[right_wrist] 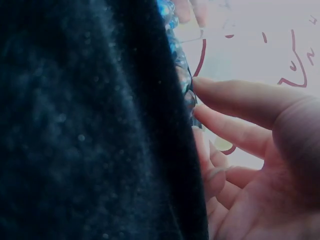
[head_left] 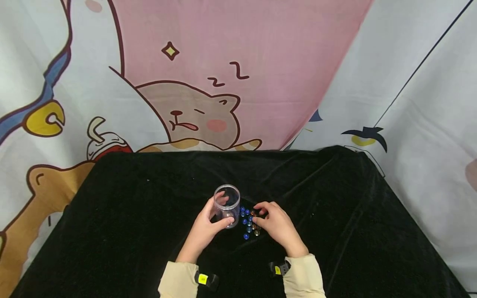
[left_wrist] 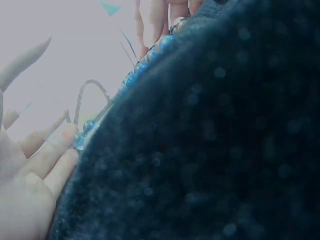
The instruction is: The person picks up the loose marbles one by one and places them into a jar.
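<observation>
Left hand [head_left: 206, 227] curled round a clear jar [head_left: 232, 208], mouth up // right hand [head_left: 278, 225] spread, thumb apart from fingertips, right at the marbles [head_left: 249, 224] // from my remote seat, marbles sit just right of the jar, right hand's nearer tbh

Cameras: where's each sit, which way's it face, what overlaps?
Head: worn on head, facing forward and down at jar, marbles, black cloth; left hand, right hand, sleeves show.
Left wrist: on that wrist, looking across the cloth; left hand at left, right hand's fingers at top.
Right wrist: on that wrist, toward the marbles; right hand at right, left fingers at top.
Both wrist views share marbles and cloth.
</observation>
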The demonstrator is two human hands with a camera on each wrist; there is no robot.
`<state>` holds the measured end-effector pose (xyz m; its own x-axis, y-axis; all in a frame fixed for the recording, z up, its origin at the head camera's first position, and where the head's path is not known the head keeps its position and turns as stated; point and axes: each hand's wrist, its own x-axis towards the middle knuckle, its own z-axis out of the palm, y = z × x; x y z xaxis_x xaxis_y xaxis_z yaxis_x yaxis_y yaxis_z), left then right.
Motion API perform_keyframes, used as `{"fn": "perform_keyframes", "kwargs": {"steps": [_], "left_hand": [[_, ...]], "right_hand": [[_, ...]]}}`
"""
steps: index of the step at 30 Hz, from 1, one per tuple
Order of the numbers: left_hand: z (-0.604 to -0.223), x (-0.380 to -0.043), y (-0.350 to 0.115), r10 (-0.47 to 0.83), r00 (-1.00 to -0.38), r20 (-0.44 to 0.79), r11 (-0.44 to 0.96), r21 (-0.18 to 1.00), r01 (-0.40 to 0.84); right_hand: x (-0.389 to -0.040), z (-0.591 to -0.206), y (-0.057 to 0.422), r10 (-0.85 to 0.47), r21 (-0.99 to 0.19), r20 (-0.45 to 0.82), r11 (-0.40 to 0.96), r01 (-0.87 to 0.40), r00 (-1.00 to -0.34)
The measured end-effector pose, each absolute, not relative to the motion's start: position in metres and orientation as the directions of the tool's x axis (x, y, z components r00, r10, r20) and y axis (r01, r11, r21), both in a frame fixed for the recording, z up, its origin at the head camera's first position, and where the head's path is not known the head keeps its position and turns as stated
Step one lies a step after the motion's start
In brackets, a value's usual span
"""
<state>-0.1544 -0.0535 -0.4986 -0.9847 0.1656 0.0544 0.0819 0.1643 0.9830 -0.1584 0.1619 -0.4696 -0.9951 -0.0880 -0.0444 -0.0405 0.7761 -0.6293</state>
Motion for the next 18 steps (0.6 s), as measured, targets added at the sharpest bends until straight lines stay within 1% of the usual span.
{"fn": "perform_keyframes", "kwargs": {"steps": [6,10,13,18], "left_hand": [[-0.4984,-0.1545,-0.0547,0.166,-0.984,0.069,0.17,0.981,0.097],[-0.4981,-0.1547,-0.0559,0.161,-0.984,0.076,0.165,0.981,0.103],[-0.4992,-0.1545,-0.0559,0.159,-0.985,0.061,0.161,0.983,0.087],[-0.4999,-0.1547,-0.0558,0.172,-0.984,0.048,0.163,0.984,0.076]], "right_hand": [[-0.1585,-0.4689,0.159,-0.159,-0.629,-0.044,0.772,-0.096,-0.986],[-0.1591,-0.4692,0.1573,-0.171,-0.615,-0.043,0.781,-0.109,-0.984],[-0.158,-0.469,0.1567,-0.147,-0.602,-0.066,0.794,-0.078,-0.987],[-0.1545,-0.467,0.1554,-0.063,-0.557,-0.114,0.83,0.011,-0.991]]}}
